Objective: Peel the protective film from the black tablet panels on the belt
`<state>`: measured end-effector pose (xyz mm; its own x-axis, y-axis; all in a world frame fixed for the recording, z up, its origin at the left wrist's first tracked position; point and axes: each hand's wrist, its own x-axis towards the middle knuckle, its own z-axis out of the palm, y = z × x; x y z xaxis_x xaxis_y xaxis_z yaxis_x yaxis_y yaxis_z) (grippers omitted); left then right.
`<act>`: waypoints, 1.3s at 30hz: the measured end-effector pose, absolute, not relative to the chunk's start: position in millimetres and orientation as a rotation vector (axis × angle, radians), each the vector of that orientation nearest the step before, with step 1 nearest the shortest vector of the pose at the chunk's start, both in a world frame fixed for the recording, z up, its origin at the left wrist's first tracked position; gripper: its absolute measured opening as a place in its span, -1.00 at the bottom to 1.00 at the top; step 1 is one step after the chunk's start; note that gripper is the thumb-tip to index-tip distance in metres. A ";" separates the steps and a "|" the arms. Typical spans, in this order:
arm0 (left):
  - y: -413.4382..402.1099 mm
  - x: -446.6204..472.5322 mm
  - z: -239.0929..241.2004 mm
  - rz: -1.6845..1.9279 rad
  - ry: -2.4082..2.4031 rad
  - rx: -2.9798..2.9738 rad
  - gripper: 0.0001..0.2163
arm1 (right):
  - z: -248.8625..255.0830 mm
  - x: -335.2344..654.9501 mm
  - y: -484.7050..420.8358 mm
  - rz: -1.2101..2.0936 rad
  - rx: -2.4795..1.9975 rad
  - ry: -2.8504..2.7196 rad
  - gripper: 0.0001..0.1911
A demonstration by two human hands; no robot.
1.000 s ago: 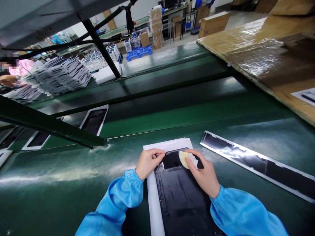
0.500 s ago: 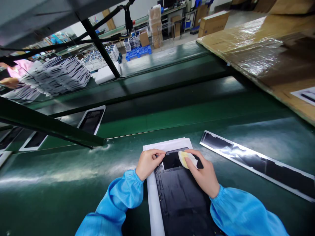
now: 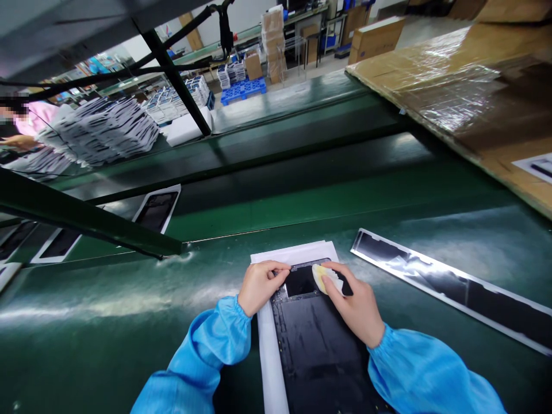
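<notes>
A flat black panel (image 3: pixel 317 345) lies on a white sheet (image 3: pixel 267 345) on the green table in front of me. My left hand (image 3: pixel 259 286) is curled, fingertips pinching the panel's top left corner against the sheet. My right hand (image 3: pixel 356 307) presses a small pale yellow pad (image 3: pixel 322 277) onto a glossy black patch (image 3: pixel 301 282) near the panel's top edge, fingers bent over the pad. Both sleeves are light blue.
A long black strip with white border (image 3: pixel 448 287) lies to the right. Panels on white sheets (image 3: pixel 157 210) ride the green conveyor behind. Stacked sheets (image 3: pixel 103 132) and another person's arm (image 3: pixel 19 141) are far left. A wrapped cardboard slab (image 3: pixel 466 92) fills the upper right.
My right hand has slid the yellow pad slightly left and up on the panel. The panels on the conveyor behind have drifted left. My left hand has stayed put.
</notes>
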<state>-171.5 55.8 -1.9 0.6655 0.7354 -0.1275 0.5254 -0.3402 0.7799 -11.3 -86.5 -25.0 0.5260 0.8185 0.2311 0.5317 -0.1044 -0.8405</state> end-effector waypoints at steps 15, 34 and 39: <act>52.0 -173.7 2.1 0.281 0.959 2.261 -0.86 | -25.7 -9.4 -87.1 0.338 -1.797 -1.174 -0.75; 55.1 -172.0 3.5 0.256 1.006 2.135 -0.87 | -27.4 -9.3 -86.7 0.313 -1.774 -1.195 -0.79; 52.3 -172.7 1.9 0.302 0.976 2.241 -0.87 | -27.2 -9.7 -86.7 0.323 -1.772 -1.190 -0.78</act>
<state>-172.7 52.3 1.9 0.6938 0.7184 -0.0506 0.5645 -0.4988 0.6576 -9.7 -86.7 -27.2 0.4930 0.8278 0.2679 0.5790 -0.0823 -0.8112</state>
